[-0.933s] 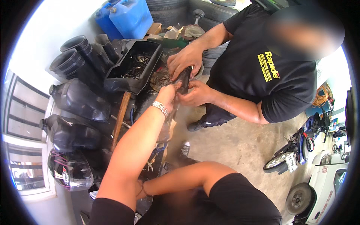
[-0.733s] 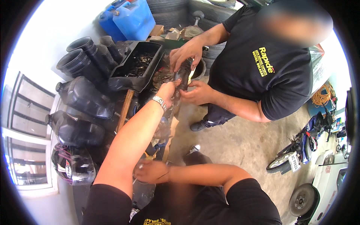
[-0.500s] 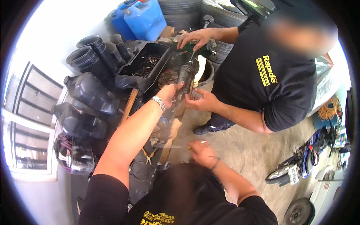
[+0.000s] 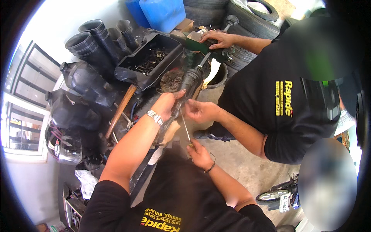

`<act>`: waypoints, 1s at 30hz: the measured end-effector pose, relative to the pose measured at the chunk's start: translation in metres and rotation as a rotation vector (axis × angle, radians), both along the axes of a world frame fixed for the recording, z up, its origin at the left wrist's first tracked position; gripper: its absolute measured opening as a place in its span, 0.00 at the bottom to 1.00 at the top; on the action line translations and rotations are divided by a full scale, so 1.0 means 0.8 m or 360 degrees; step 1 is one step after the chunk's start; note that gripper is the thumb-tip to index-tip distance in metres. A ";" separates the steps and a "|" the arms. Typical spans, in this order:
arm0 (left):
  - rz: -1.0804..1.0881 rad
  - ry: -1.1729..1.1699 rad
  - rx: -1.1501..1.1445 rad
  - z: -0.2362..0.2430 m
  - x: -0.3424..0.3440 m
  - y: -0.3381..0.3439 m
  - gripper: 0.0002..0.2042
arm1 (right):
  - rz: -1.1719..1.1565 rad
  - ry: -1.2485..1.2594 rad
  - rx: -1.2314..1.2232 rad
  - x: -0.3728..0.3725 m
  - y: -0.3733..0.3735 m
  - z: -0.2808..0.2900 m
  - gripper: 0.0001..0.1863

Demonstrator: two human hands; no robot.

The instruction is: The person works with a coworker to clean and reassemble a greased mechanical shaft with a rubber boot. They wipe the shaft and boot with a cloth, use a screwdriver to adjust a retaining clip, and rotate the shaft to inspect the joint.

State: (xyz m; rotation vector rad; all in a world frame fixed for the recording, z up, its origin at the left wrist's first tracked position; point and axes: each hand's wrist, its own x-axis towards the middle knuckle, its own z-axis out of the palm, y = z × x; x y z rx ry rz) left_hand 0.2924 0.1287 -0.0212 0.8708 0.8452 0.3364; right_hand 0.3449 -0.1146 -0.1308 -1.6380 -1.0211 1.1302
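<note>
A drive axle point(image 4: 191, 79) with a dark ribbed rubber boot lies slanting across the bench, its thin shaft running up to the far right. My left hand point(image 4: 169, 102) is closed around its near end, thumb along the top. In my right hand point(image 4: 200, 154) is a screwdriver point(image 4: 186, 127) with a yellowish handle. Its long metal blade points up at the axle's near end; whether the tip touches is hard to tell. A co-worker's hand point(image 4: 203, 111) is beside that same end, and the co-worker's other hand point(image 4: 218, 39) rests over the far part of the shaft.
A black tray point(image 4: 125, 73) of small metal parts is left of the axle, with a wooden-handled hammer point(image 4: 123, 108) nearer. Black containers point(image 4: 73, 110) and a helmet point(image 4: 63, 145) stand further left. Blue jugs point(image 4: 164, 14) and stacked tyres point(image 4: 247, 29) are behind. The co-worker point(image 4: 266, 92) stands at right.
My right hand has brought the screwdriver forward, up to the axle's near end. My left hand stays on the axle. The whole view has shifted, and another person shows at the lower right.
</note>
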 end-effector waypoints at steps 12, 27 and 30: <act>0.0168 -0.0010 -0.0233 0.007 0.002 -0.003 0.06 | 0.0028 0.1164 -0.0060 0.031 0.031 0.021 0.08; 0.0233 -0.0511 -0.0631 0.037 -0.027 0.000 0.09 | -0.0334 0.1185 -0.0178 0.018 0.023 0.055 0.08; 0.0085 -0.0477 -0.0512 0.043 -0.027 0.001 0.11 | -0.0390 0.1296 -0.0170 0.021 0.029 0.067 0.08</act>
